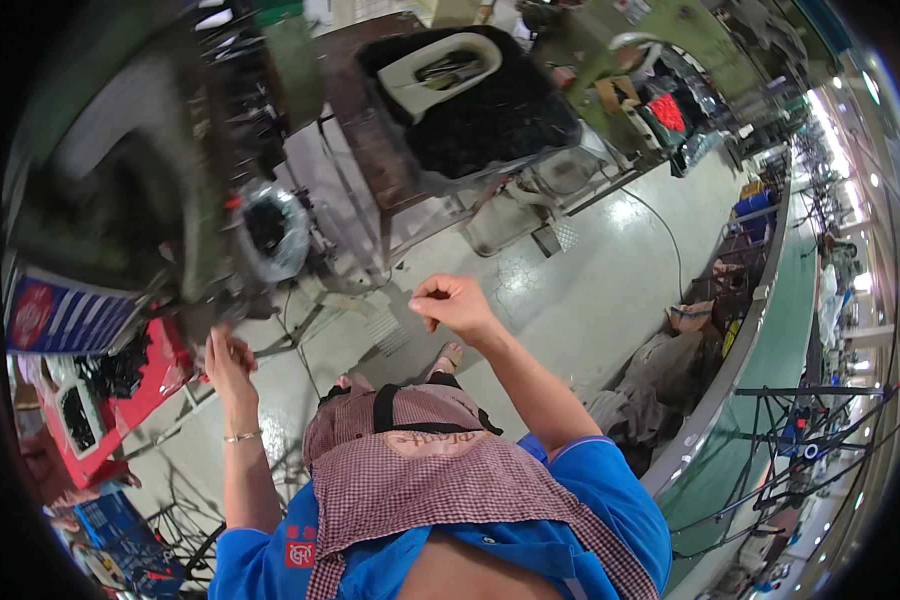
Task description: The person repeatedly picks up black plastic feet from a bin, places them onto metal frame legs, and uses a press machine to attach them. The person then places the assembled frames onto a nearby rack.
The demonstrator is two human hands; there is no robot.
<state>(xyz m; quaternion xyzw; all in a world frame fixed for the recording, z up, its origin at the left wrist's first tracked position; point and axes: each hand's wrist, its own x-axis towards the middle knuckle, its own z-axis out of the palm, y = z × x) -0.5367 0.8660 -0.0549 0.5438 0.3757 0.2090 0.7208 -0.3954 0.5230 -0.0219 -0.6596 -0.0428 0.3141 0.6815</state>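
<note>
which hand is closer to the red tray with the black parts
Left. The left hand is raised just right of the red tray, close to its edge. The right hand is held farther right, over the floor, fingers curled, well apart from the tray.

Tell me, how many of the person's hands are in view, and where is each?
2. The left hand is at the machine's lower edge, beside the red tray. The right hand is raised over the floor, fingers curled.

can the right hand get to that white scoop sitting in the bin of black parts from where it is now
Probably not without leaning. The right hand hangs closed in mid-air, well short of the white scoop, which lies in the bin of black parts on the stand. Nothing blocks the path between them.
</note>
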